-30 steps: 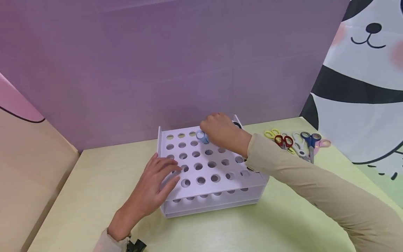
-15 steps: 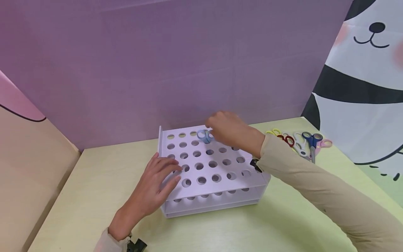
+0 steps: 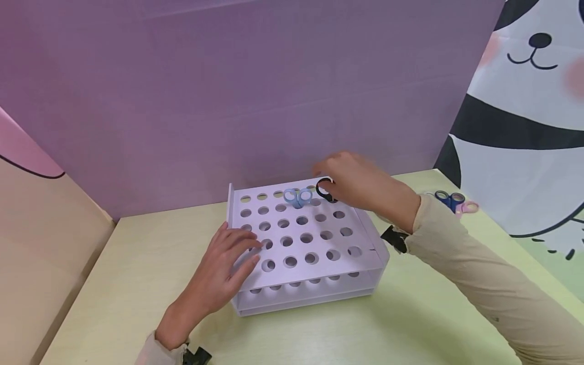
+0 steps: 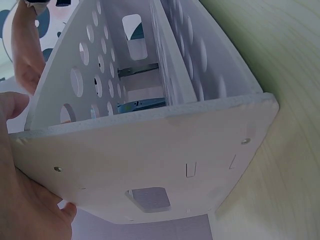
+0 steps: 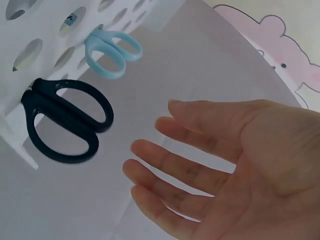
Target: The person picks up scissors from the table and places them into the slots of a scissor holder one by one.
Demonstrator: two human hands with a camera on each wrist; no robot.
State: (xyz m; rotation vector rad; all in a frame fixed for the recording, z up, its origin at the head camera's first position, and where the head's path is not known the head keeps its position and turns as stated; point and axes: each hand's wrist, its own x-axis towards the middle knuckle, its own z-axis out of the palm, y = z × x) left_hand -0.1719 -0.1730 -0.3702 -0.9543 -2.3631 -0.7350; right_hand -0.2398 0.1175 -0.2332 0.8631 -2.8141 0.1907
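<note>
My left hand (image 3: 223, 263) rests on the left edge of a white rack (image 3: 301, 276) with rows of round holes, its fingers lying over the top. Light blue scissors (image 3: 297, 204) stand handles up in a hole at the back. To their right are black-handled scissors (image 5: 62, 115), also upright in a hole with both finger loops above the board. Beside these loops my right hand (image 3: 369, 185) hovers, fingers spread and holding nothing in the right wrist view. Through the rack's open end, the left wrist view shows a teal-blue blade (image 4: 142, 104) inside.
On the table (image 3: 159, 243) at the right lie scissors with dark blue handles (image 3: 455, 202) and pink-handled scissors (image 3: 465, 208). My right sleeve (image 3: 456, 258) covers other scissors there. A purple backdrop (image 3: 274, 101) rises right behind the rack.
My right hand has come away from the light blue scissors and moved right, past the black ones. Both light blue loops now show. The left hand stays in place.
</note>
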